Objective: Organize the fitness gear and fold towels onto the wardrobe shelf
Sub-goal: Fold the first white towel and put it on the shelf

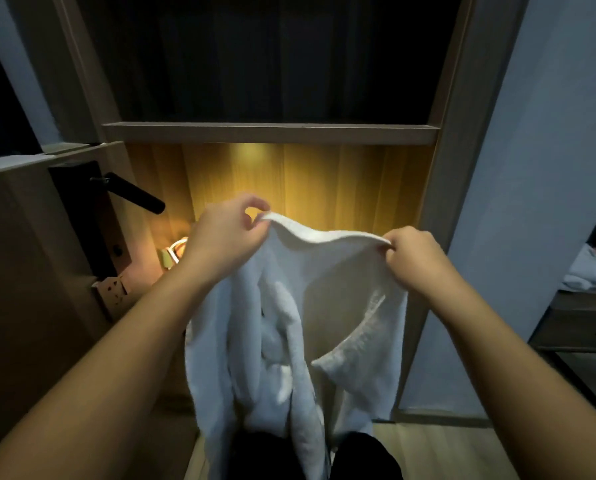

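From the head view, a white towel (pixel 289 327) is held up in the air in front of the open wardrobe, below the wooden wardrobe shelf (pixel 272 134) and in front of the warmly lit compartment (pixel 324 181) beneath it. The left hand (pixel 225 233) pinches one end of the towel's upper edge, thumb and forefinger clamped on the cloth and the other fingers curled. The right hand (pixel 414 256) grips the same edge further along, fingers closed round it. Between the hands this edge runs side to side, sagging and sloping a little lower toward the right. From there the towel's long axis hangs straight down toward the person's dark-clad legs, bunched into loose vertical folds, with one lower corner turned up on the right. A black door handle (pixel 134 194) juts out at the left, and a bedside cabinet (pixel 577 327) stands at the far right.
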Demonstrator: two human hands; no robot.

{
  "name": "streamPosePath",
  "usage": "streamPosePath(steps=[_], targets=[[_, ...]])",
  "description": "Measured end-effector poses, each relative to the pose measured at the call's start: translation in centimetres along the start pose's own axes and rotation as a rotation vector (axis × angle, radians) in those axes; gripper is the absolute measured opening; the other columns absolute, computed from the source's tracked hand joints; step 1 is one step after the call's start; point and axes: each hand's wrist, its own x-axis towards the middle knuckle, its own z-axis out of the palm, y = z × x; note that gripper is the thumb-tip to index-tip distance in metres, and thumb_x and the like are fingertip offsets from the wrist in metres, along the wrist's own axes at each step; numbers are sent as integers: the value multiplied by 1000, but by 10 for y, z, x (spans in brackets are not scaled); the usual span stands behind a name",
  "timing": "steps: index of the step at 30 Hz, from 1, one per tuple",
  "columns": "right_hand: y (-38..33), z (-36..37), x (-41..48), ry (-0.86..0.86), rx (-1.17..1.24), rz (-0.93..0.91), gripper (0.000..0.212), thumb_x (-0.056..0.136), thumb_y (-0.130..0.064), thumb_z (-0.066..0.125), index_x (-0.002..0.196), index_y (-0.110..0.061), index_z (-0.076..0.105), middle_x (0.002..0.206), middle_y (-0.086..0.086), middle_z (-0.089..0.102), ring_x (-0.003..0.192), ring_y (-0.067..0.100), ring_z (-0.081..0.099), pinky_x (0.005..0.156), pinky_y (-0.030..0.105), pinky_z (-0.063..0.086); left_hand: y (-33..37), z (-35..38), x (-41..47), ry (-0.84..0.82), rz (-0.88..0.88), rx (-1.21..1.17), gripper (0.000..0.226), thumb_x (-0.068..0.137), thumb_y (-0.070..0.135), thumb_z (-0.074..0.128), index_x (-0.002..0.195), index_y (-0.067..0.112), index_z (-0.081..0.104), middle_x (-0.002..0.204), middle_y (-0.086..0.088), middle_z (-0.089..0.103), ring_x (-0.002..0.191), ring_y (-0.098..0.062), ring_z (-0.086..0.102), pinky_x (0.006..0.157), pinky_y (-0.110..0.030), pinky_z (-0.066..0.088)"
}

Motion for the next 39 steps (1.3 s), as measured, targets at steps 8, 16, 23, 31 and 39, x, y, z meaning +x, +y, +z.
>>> streamPosePath(steps=[8,16,23,31,39], targets=[[-50,-15,-5,3,78,-211,15,94,-14,55,94,-15,69,86,5,65,78,19,62,66,31,54,37,46,-20,-258,257,33,22,90,42,63,110,33,63,62,16,54,63,-9,57,52,-25,42],[-20,-28,-10,-43,25,-95,23,96,-9,46,89,-20,64,84,4,62,76,19,59,67,33,54,37,20,-3,-5,144,-54,33,97,26,52,65,25,45,54,9,44,54,-13,43,48,-31,26],[-42,-89,-12,139,131,-178,27,99,-16,42,80,-24,60,76,-4,58,70,12,53,53,23,36,92,-41,37,123,167,-174,31,100,31,48,76,16,58,64,1,53,60,-18,52,55,-39,42],[-95,-196,-30,577,331,-381,31,95,-17,45,66,-12,52,64,0,56,61,14,52,51,27,36,209,-162,57,292,370,-256,33,101,31,47,84,7,63,64,1,53,58,-9,50,55,-26,40],[-106,-212,-64,597,462,-471,29,94,-17,47,67,-13,56,62,-2,59,55,9,54,43,22,38,228,-187,35,318,441,-283,33,100,33,49,78,14,64,60,6,53,52,-4,50,46,-17,38]])
